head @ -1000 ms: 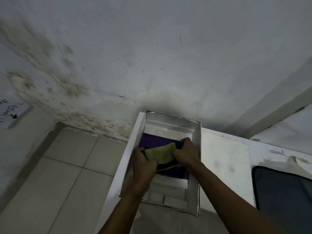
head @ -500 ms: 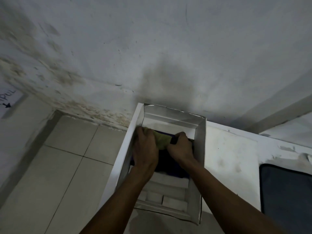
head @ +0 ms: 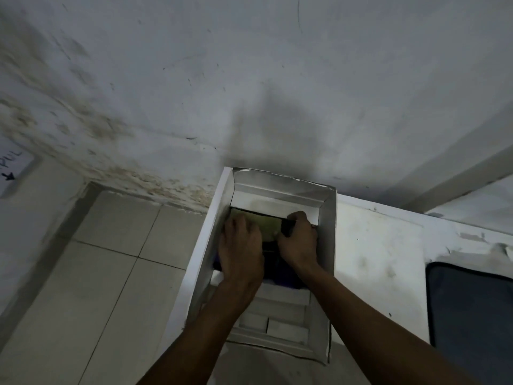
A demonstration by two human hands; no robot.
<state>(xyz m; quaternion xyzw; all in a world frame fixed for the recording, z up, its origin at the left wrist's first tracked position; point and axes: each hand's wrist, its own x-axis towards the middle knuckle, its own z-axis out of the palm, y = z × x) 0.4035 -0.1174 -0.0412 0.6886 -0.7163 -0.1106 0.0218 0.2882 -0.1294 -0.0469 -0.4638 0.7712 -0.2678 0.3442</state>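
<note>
Head view shows one open white box (head: 327,232) on the bench (head: 383,245). Inside it are one folded green cloth (head: 268,229) at the far end, one dark purple cloth (head: 283,276) under it, and a few white flat pieces (head: 280,309) at the near end. The left grip (head: 241,245) lies flat, pressing on the green cloth. The right grip (head: 298,240) clenches round its dark right edge. One dark mat (head: 472,309) lies well apart.

We note box (head: 327,218) white card, matt, smooth. Folded cloth (head: 268,226) yellow-green fabric, soft, matt. Wall (head: 249,79) painted plaster, rough, stained. Floor tiles (head: 97,273) smooth, faint sheen. Table (head: 388,259) white paint, scuffed.
</note>
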